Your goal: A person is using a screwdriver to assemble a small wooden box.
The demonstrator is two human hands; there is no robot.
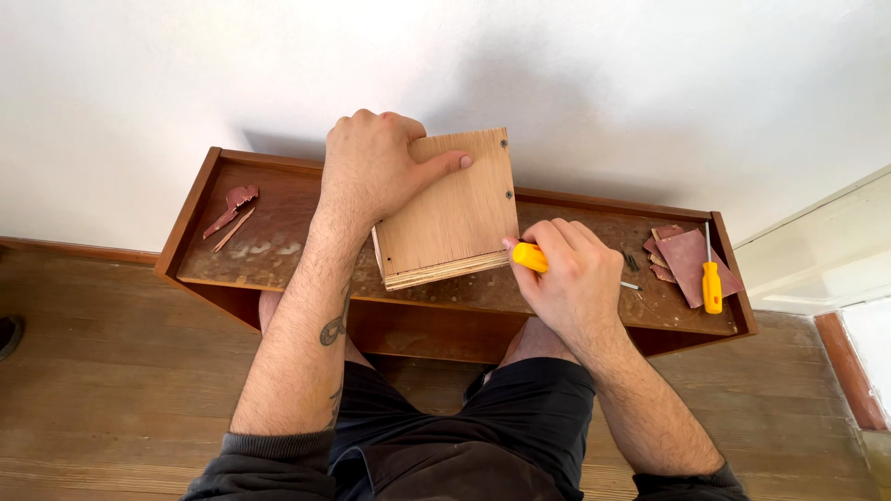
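Leftmost, reddish-brown torn sandpaper scraps (234,206) lie at 9 o'clock on the dark wooden shelf unit (278,249). L hand (371,167) is clamped over the pale plywood board (452,215), thumb flat on its face, board centre, tilted. R hand (574,278) is closed round a yellow-handled screwdriver (534,258) at the board's 4 o'clock corner. At 3 o'clock: a second yellow screwdriver (711,278) w/ reddish sandpaper sheets (685,258).

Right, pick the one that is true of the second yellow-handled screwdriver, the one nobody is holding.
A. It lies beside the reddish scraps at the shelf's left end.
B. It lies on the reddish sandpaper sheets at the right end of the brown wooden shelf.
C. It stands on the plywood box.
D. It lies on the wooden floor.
B: the loose yellow-handled screwdriver rests across the reddish sandpaper sheets at the right end of the brown wooden shelf, beyond the right hand.
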